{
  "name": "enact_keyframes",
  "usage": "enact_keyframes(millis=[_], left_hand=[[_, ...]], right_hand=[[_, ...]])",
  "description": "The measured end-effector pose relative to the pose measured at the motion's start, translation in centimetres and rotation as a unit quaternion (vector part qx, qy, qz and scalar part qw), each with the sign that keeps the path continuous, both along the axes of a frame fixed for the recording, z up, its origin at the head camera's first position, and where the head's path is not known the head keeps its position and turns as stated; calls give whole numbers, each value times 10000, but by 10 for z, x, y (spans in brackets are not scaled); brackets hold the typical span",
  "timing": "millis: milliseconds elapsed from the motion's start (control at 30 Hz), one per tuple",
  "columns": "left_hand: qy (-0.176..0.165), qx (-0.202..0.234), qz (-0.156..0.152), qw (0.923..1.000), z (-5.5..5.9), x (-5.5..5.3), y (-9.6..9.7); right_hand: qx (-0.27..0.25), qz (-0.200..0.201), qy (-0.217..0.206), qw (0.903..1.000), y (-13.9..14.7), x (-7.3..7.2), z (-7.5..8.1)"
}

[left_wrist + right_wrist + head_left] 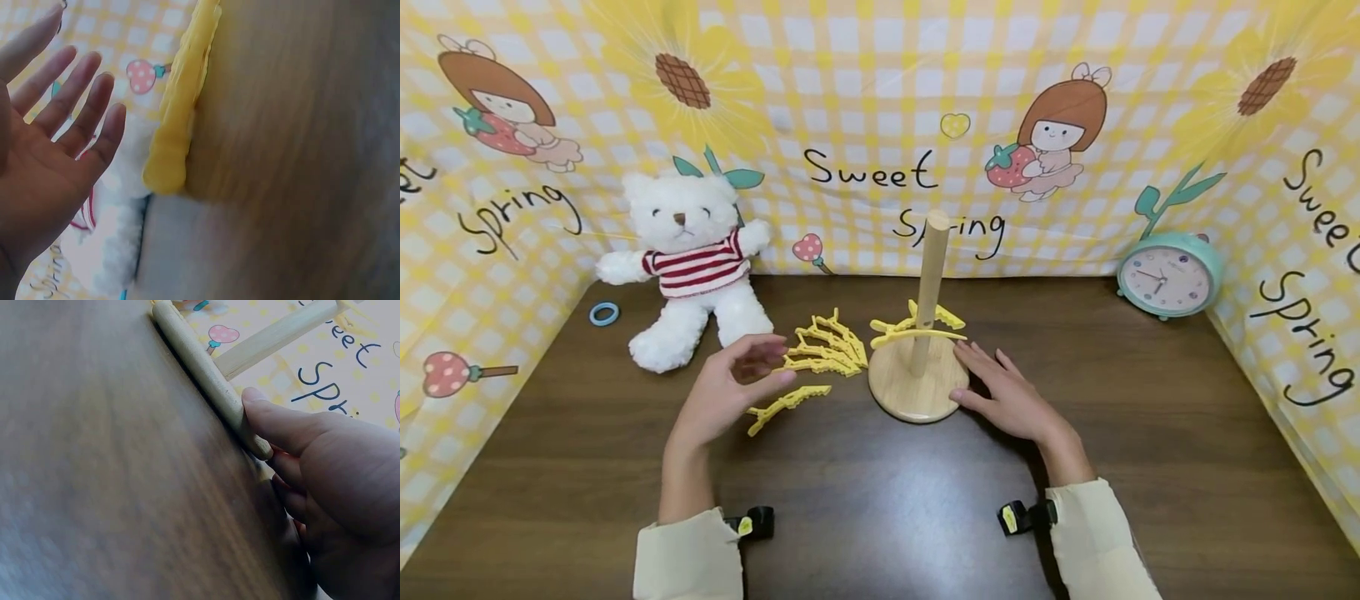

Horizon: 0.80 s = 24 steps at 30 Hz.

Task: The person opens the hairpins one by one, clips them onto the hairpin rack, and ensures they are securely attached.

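My left hand [718, 387] hovers with loosely spread fingers beside a fan of yellow branch-like plastic pieces [844, 354]. A separate yellow piece [790, 401] lies nearer, just below its thumb; nothing is in the palm, as the left wrist view confirms. A yellow piece [172, 137] shows large in that view. To the right stands a wooden stand [913, 398] with a round base and upright post. My right hand [1011, 396] grips the base's right edge, thumb on the rim [240, 409] and fingers curled beyond it. More yellow pieces [901, 337] appear around the post's lower part.
A white teddy bear [696, 271] in a striped sweater sits back left, with a blue ring [604, 314] beside it. At the back right stands a mint alarm clock [1168, 277]. Patterned yellow cloth [865, 100] encloses the back and sides of the brown table [880, 517].
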<state>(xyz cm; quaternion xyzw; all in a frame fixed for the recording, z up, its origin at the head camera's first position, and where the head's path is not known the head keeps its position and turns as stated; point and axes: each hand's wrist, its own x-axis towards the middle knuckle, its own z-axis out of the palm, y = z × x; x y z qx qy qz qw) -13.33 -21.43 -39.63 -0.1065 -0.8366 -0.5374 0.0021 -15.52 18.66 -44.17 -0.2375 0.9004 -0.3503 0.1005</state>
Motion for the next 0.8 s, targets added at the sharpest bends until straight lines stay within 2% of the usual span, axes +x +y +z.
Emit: enact_keyframes(millis=[133, 333, 567, 800], left_hand=[[-156, 27, -87, 9998, -4, 4, -8], [-552, -225, -425, 9973, -11, 10, -23], [-931, -704, -474, 9920, -18, 13, -34], [-1178, -920, -419, 9879, -22, 18, -40]], right_hand=[[22, -12, 7, 10000, 1, -1, 1], [5, -7, -11, 10000, 0, 0, -1], [-18, -39, -3, 10000, 1, 1, -1], [-7, -27, -14, 10000, 0, 1, -1]])
